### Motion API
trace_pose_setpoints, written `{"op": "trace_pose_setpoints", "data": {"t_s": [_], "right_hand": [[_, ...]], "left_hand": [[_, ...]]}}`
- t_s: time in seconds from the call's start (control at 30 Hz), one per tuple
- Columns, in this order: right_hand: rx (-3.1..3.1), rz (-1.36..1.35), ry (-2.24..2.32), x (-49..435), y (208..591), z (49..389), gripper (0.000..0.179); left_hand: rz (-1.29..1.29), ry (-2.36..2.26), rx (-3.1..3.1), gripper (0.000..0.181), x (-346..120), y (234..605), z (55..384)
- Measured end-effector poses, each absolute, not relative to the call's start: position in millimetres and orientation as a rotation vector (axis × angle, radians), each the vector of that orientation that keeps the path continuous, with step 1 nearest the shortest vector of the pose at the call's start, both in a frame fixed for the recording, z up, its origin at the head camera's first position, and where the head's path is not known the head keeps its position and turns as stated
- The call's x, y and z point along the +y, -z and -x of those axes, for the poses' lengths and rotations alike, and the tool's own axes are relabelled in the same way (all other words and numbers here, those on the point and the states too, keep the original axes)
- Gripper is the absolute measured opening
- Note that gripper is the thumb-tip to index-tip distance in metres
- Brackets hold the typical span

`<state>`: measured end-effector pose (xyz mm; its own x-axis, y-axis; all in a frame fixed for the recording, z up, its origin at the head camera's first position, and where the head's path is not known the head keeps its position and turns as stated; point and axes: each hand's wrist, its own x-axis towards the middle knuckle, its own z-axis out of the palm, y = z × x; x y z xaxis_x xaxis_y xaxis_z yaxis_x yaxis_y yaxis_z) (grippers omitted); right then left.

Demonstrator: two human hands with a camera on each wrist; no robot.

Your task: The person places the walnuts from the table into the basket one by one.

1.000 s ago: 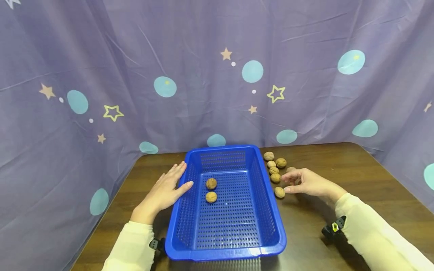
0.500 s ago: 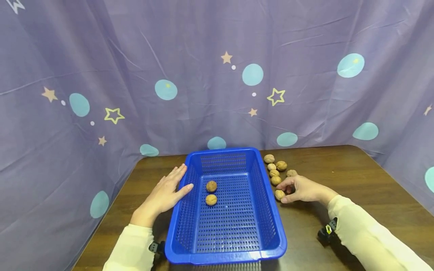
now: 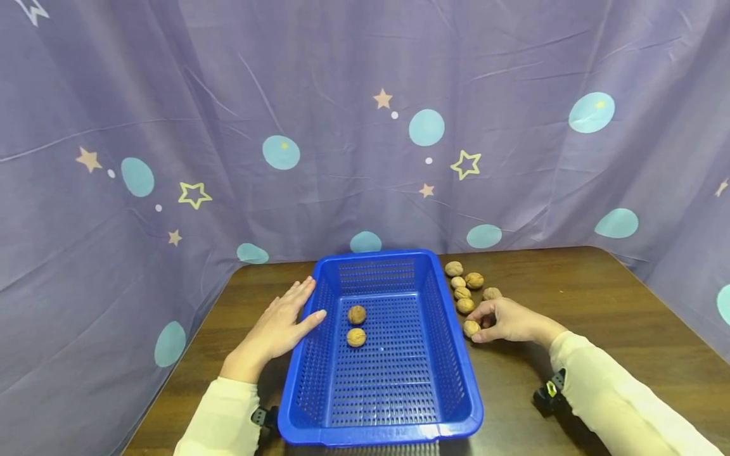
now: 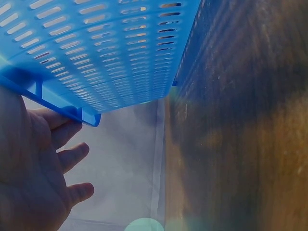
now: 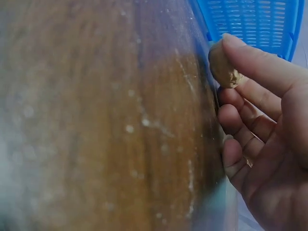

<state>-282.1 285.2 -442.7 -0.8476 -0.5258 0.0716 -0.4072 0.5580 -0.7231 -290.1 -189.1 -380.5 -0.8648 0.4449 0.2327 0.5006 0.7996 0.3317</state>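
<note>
A blue perforated plastic basket (image 3: 373,434) stands on the wooden table, with two walnuts (image 3: 356,326) on its floor. My left hand (image 3: 276,326) rests on its left rim, fingers straight and the thumb reaching over the inside; from below, the left wrist view shows the fingers (image 4: 72,156) spread at the rim. Just outside the basket's right wall, my right hand (image 3: 510,321) pinches a walnut (image 5: 222,65) between thumb and fingers, low at the tabletop. Several more walnuts (image 3: 462,293) lie in a loose row beyond that hand, along the basket's right side.
The brown wooden table (image 3: 576,291) extends to the right of the walnuts and in a strip left of the basket. A purple curtain (image 3: 342,126) with stars and balloons hangs behind the table's far edge. Both wrists wear small black cameras (image 3: 549,394).
My right hand has moved left and slightly toward me, and its thumb and fingers have closed on the nearest walnut. My left hand has stayed on the rim.
</note>
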Motion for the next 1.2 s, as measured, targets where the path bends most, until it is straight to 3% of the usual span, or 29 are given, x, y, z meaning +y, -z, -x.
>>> {"op": "trace_pose_setpoints", "data": {"t_s": [0.27,0.57,0.93,1.2], "right_hand": [[2.596,0.778,1.373,296,424,286,0.028],[2.698,0.627,1.391,294,359,295,0.038],[2.736,0.671,1.353,246,302,313,0.039],[2.686,0.759,1.295,190,289,326,0.039]], "left_hand": [[0.757,0.590,-2.847,0.076,-189,378,288],[0.757,0.585,-2.825,0.076,-190,380,289],[0.763,0.576,-2.830,0.075,-188,380,290],[0.736,0.590,-2.869,0.079,-188,381,289]]}}
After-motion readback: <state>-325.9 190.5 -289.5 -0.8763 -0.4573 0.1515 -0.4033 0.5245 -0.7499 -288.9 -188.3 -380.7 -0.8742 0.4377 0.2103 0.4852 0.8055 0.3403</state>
